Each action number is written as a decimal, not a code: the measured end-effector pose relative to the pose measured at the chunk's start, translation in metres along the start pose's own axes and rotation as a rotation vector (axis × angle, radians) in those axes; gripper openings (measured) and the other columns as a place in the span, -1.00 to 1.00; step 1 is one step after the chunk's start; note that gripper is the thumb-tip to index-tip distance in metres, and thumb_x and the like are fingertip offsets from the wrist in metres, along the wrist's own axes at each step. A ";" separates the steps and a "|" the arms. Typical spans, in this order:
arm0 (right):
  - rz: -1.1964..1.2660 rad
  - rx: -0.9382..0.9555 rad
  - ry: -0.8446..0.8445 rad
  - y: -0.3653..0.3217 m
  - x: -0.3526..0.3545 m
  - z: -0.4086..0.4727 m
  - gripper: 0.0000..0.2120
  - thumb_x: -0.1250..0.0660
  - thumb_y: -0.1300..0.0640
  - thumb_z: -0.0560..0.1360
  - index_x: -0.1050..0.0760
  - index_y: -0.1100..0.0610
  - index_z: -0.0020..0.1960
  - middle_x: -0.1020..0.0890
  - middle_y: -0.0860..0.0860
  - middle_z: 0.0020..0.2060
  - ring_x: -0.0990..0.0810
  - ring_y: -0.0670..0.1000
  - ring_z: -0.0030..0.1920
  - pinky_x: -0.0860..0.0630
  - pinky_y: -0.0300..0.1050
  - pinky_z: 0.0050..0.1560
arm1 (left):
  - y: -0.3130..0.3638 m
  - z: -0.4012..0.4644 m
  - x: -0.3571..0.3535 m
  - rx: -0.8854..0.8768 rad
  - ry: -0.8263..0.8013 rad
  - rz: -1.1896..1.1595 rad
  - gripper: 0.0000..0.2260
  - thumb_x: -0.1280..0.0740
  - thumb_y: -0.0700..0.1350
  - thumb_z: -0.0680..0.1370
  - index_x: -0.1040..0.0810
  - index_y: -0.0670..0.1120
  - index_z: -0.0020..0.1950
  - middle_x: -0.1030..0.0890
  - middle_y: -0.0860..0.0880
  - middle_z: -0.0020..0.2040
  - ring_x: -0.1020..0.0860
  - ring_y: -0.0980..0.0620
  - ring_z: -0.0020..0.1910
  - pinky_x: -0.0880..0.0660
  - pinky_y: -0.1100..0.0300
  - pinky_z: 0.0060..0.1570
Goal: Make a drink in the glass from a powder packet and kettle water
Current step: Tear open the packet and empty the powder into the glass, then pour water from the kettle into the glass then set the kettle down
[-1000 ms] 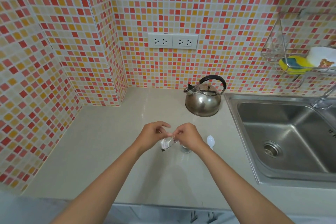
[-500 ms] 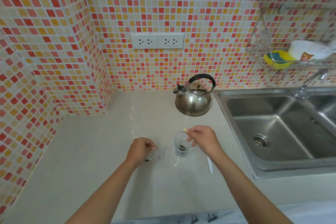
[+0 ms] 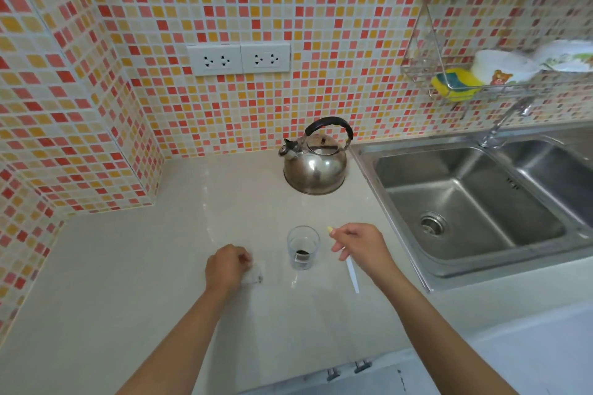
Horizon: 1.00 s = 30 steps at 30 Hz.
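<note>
Dark powder lies in the glass (image 3: 303,247), centre counter. The emptied packet (image 3: 255,273) is pinched by the left hand (image 3: 226,268); a torn scrap (image 3: 330,229) is pinched by the right hand (image 3: 359,245). The kettle (image 3: 316,167), farther back, should be poured slowly.

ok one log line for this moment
glass: dark powder in, no water | left hand: on packet | right hand: pinching scrap | kettle: untouched

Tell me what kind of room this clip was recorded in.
A home kitchen, most likely: a stainless double sink with a tap, a kettle on the counter, and a wall rack holding a sponge and bowls.
</note>
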State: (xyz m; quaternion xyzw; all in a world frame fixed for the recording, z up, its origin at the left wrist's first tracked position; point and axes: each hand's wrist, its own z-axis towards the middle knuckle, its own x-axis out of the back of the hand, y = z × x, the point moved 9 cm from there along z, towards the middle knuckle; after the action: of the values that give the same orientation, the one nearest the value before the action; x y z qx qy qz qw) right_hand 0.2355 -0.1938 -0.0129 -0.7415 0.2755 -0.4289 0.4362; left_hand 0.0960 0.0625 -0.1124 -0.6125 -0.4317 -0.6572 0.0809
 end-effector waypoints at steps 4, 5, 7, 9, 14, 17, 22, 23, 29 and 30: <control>0.009 -0.028 0.017 0.008 0.004 0.000 -0.76 -0.38 0.07 0.46 -0.62 0.25 -0.24 -0.66 0.09 -0.36 -0.52 -0.01 -0.52 -0.46 -0.21 -0.25 | 0.006 -0.001 0.001 -0.049 0.060 0.077 -0.90 -0.38 -0.11 0.45 -0.70 0.02 -0.13 -0.69 -0.01 -0.09 -0.60 -0.06 -0.01 -0.41 0.13 -0.03; 0.011 -0.035 0.019 0.010 0.005 -0.001 -0.75 -0.38 0.08 0.47 -0.62 0.27 -0.22 -0.65 0.08 -0.38 -0.52 -0.01 -0.52 -0.46 -0.22 -0.26 | 0.006 -0.002 0.001 -0.053 0.069 0.081 -0.89 -0.37 -0.12 0.46 -0.70 0.02 -0.13 -0.69 -0.02 -0.10 -0.60 -0.06 -0.01 -0.40 0.13 -0.04; 0.004 -0.046 0.027 0.014 0.006 -0.001 -0.74 -0.37 0.09 0.47 -0.61 0.31 -0.19 -0.64 0.08 -0.39 -0.52 0.00 -0.52 -0.44 -0.24 -0.28 | 0.007 -0.003 0.001 -0.059 0.085 0.096 -0.88 -0.35 -0.10 0.48 -0.70 0.02 -0.10 -0.68 -0.02 -0.08 -0.58 -0.06 -0.01 -0.40 0.12 -0.04; -0.008 -0.052 0.036 0.017 0.008 -0.002 -0.74 -0.37 0.09 0.47 -0.61 0.32 -0.18 -0.65 0.08 -0.37 -0.52 -0.01 -0.51 -0.42 -0.29 -0.34 | 0.006 -0.006 0.001 -0.068 0.087 0.103 -0.86 -0.34 -0.06 0.50 -0.69 0.02 -0.04 -0.66 -0.03 -0.04 -0.56 -0.06 0.03 -0.38 0.11 0.00; -0.002 -0.053 0.046 0.023 0.013 -0.006 -0.77 -0.36 0.12 0.47 -0.61 0.30 -0.19 -0.66 0.10 -0.35 -0.52 -0.01 -0.51 -0.36 -0.48 -0.48 | 0.000 -0.017 -0.003 -0.106 0.047 0.089 -0.83 -0.31 -0.04 0.52 -0.65 -0.02 0.04 -0.61 -0.03 0.00 -0.52 -0.06 0.08 -0.31 0.14 -0.02; -0.015 -0.057 0.041 0.027 0.013 -0.010 -0.78 -0.36 0.11 0.47 -0.61 0.27 -0.20 -0.68 0.12 -0.32 -0.53 -0.01 -0.50 -0.33 -0.49 -0.50 | -0.010 -0.025 -0.001 -0.088 0.036 0.039 -0.82 -0.33 -0.04 0.50 -0.63 -0.03 0.05 -0.61 -0.03 0.02 -0.51 -0.06 0.09 -0.33 0.13 0.00; -0.057 -0.053 0.042 0.020 0.026 -0.006 -0.83 -0.40 0.07 0.43 -0.63 0.17 -0.23 -0.69 0.09 -0.30 -0.56 -0.03 -0.46 -0.36 -0.34 -0.43 | 0.004 -0.010 0.031 -0.105 0.057 -0.150 -0.77 -0.44 -0.05 0.48 -0.63 -0.07 0.10 -0.62 -0.05 0.09 -0.53 -0.06 0.15 -0.44 0.10 0.10; -0.065 -0.036 0.048 0.012 0.032 -0.001 -0.85 -0.41 0.07 0.42 -0.62 0.14 -0.24 -0.69 0.08 -0.30 -0.57 -0.03 -0.45 -0.36 -0.33 -0.42 | 0.016 -0.002 0.043 -0.120 0.071 -0.195 -0.76 -0.45 -0.06 0.47 -0.63 -0.09 0.11 -0.62 -0.07 0.10 -0.54 -0.06 0.12 -0.45 0.10 0.11; -0.128 0.098 0.091 -0.058 0.071 0.052 -0.87 -0.48 0.08 0.37 -0.63 0.14 -0.22 -0.66 0.07 -0.26 -0.59 0.01 -0.37 -0.52 -0.22 -0.24 | 0.110 0.053 0.115 -0.232 0.140 -0.330 -0.71 -0.47 -0.03 0.46 -0.61 -0.10 0.14 -0.61 -0.06 0.12 -0.56 0.00 0.01 -0.49 0.10 0.07; -0.151 0.126 0.092 -0.071 0.075 0.062 -0.85 -0.49 0.06 0.36 -0.63 0.13 -0.18 -0.67 0.06 -0.24 -0.61 0.02 -0.33 -0.53 -0.16 -0.19 | 0.123 0.063 0.123 -0.241 0.149 -0.335 -0.70 -0.47 -0.03 0.46 -0.60 -0.09 0.16 -0.61 -0.06 0.13 -0.55 0.02 0.01 -0.48 0.12 0.06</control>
State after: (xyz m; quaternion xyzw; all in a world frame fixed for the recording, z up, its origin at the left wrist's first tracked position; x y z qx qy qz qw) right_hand 0.3288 -0.1940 0.0635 -0.7108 0.2111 -0.5107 0.4352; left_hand 0.1912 0.0812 0.0450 -0.4871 -0.4385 -0.7519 -0.0716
